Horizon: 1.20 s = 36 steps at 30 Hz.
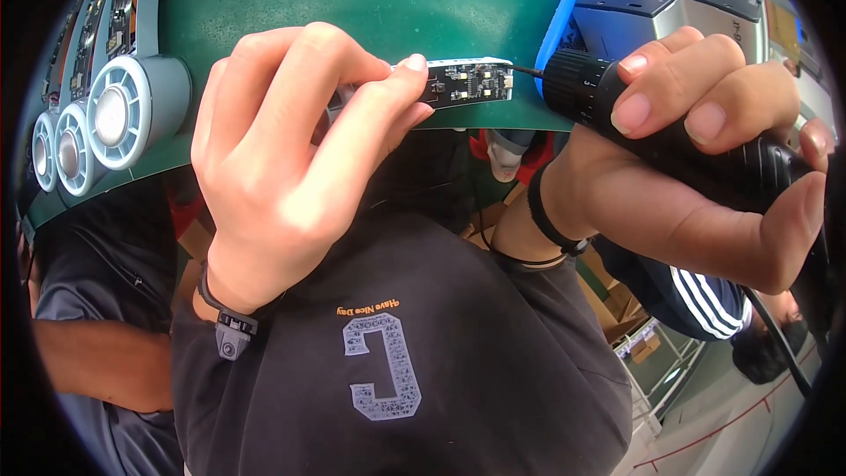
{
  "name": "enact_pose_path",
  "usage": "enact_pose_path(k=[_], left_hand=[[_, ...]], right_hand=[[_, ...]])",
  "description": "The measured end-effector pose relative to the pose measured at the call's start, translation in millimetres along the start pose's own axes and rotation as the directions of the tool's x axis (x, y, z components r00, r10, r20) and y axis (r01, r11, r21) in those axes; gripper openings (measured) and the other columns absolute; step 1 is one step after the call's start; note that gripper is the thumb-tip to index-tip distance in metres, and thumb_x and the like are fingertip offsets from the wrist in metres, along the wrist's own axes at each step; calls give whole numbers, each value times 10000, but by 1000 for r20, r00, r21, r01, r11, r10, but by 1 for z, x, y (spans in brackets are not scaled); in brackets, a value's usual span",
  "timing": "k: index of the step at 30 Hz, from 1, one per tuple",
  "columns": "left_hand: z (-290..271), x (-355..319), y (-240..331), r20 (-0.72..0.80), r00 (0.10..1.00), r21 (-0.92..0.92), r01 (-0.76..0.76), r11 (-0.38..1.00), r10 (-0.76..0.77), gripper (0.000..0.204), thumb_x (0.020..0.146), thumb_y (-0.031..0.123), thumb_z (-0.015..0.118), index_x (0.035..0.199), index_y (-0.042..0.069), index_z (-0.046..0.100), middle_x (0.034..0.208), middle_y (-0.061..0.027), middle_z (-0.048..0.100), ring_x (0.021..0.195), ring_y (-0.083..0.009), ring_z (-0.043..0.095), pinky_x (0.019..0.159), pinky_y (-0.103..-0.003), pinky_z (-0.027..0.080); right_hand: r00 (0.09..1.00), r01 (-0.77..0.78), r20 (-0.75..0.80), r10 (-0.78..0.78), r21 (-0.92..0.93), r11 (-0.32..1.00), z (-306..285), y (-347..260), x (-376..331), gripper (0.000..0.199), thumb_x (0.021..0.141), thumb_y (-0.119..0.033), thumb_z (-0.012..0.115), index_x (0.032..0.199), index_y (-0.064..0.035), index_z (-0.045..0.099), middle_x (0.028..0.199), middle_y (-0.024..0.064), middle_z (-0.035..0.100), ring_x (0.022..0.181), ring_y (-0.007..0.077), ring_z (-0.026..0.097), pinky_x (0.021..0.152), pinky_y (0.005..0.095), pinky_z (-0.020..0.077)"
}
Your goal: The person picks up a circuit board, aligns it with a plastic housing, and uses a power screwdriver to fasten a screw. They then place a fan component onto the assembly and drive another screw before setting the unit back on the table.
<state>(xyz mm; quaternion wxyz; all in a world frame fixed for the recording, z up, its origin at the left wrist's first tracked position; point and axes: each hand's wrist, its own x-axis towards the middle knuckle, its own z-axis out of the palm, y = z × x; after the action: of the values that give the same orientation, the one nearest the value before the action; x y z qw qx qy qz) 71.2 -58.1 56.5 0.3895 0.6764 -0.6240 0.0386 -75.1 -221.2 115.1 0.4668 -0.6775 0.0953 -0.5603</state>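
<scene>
A green bench (pixel 370 0) fills the upper part of the view, with a blue tray (pixel 564 18) at its right edge and a dark grey machine housing (pixel 670 9) beyond it. Along the left side of the bench stands a row of pale blue round fan units (pixel 110 115); behind them sits a line of circuit boards (pixel 97 26).

The left hand (pixel 282 167) holds a narrow circuit strip (pixel 467 81) at the near edge of the bench, its grip closed on the strip between thumb and fingertips. The right hand (pixel 696 159) has its grip wrapped around a black powered screwdriver (pixel 617 106), whose thin bit (pixel 527 71) touches the right end of the strip.

The step in hand appears to be fastening at the end of the strip. The next move calls for the bit to stay seated and in line while the strip is held steady (a slip would scrape the board).

Containers: only the rim of the blue tray shows; its contents cannot be told.
</scene>
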Motion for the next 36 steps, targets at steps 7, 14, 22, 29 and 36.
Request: enact_pose_path(k=[7,14,22,29,36], left_hand=[[-8,7,9,81,991,-38,109,993,-106,332,736,17,897,1053,58,809,905,-53,657,870,-241,624,680,-356,496],[-4,11,13,36,998,17,45,999,-45,300,720,28,908,1000,48,803,877,-48,642,830,-229,603,641,-349,472],[-5,10,15,35,999,43,38,998,-40,313,724,37,910,1021,61,813,886,-50,640,844,-232,605,649,-346,479],[-9,6,10,84,992,-9,99,995,-98,329,738,12,897,1054,43,808,896,-60,642,846,-236,605,695,-356,486],[-2,2,-1,30,999,-50,40,998,-38,326,728,26,904,1039,45,811,887,-48,644,819,-219,595,642,-340,459]], right_hand=[[927,16,-373,-34,-49,999,6,-21,-10,425,1014,-512,467,1121,-106,532,752,41,495,418,185,417,465,345,405],[876,131,-376,-301,-415,900,-66,-48,32,417,967,-497,505,955,-81,535,704,42,493,441,191,469,494,343,424],[935,153,-195,-297,-533,832,-107,-34,48,403,954,-477,527,906,-77,523,703,44,500,479,179,502,521,346,440],[981,67,-163,-109,-242,968,-48,-48,11,402,964,-481,524,926,-80,527,725,34,496,492,166,492,541,347,443],[994,-40,-103,41,12,999,-17,-45,-3,402,973,-484,521,944,-83,530,744,25,493,503,154,484,558,348,445]])
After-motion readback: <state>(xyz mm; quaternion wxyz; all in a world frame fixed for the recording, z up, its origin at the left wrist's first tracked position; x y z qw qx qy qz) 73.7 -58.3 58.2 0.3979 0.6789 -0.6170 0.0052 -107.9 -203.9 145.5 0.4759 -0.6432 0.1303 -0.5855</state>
